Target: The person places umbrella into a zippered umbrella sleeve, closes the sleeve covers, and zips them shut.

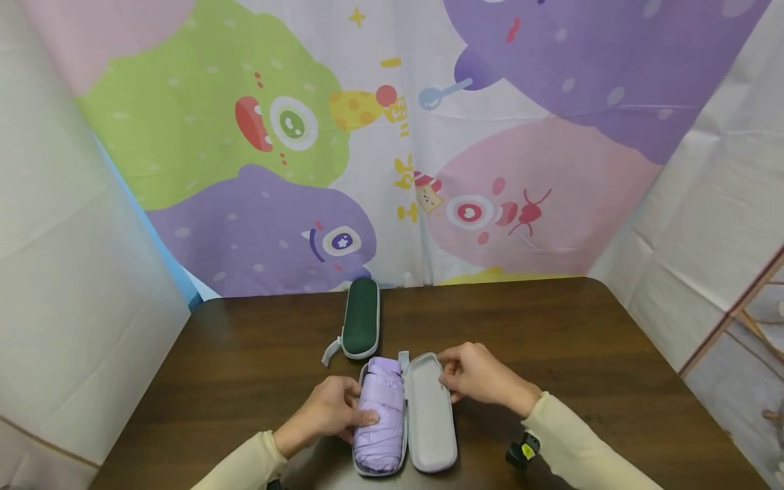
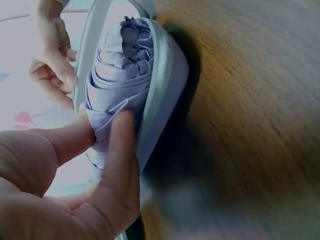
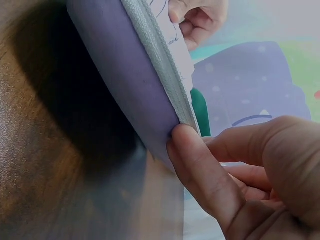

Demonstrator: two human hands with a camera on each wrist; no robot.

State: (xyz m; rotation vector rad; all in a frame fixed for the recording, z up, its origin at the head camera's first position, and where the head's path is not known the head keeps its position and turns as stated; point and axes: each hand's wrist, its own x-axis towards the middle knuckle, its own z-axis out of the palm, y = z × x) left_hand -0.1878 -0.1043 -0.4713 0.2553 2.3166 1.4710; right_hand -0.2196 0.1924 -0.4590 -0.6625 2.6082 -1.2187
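A lilac folding umbrella [image 1: 384,425], folded small, lies in one half of an open zip case with a purple shell [image 3: 117,60] and grey zip edging [image 2: 162,70]. The case's other half, the lid [image 1: 432,416], is spread to the right with its pale grey lining up. My left hand [image 1: 331,410] holds the umbrella at its left side, thumb over the top of the fabric. With thumb and fingers, my right hand [image 1: 480,376] pinches the lid's outer edge near its far end. The left hand's fingertips are partly hidden between umbrella and case in the head view.
Farther back on the dark wooden table [image 1: 520,327] lies a closed dark green zip case [image 1: 361,316] with a grey strap. A cartoon-printed curtain [image 1: 392,238] hangs behind the table, with white sheets on both sides.
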